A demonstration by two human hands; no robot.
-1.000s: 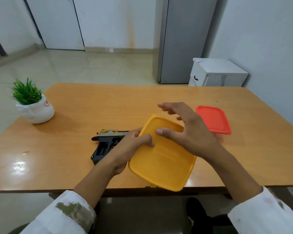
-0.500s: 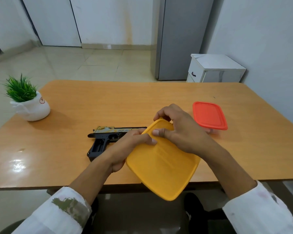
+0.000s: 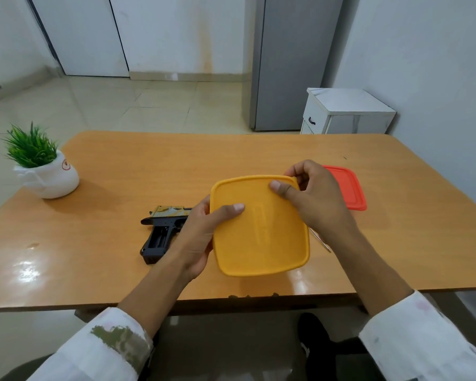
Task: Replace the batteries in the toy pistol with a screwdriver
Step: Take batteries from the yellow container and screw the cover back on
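A yellow square plastic box [image 3: 260, 229] with its lid on is held above the table, tilted toward me. My left hand [image 3: 201, 237] grips its left edge, thumb on the lid. My right hand [image 3: 313, 196] pinches the lid's far right corner tab. The black toy pistol [image 3: 162, 229] lies on its side on the table just left of my left hand, its grip compartment open toward me. A thin metal shaft, likely the screwdriver [image 3: 320, 240], shows on the table under my right wrist. Batteries are not visible.
A red-lidded container [image 3: 349, 188] sits on the wooden table [image 3: 121, 166] behind my right hand. A white pot with a green plant [image 3: 43, 171] stands at the table's left end. A white cabinet [image 3: 346, 111] and a grey column stand beyond the far edge.
The yellow box has turned to sit squarer and higher. My right hand shifted from the far edge to the lid's far right corner. My left hand kept its hold.
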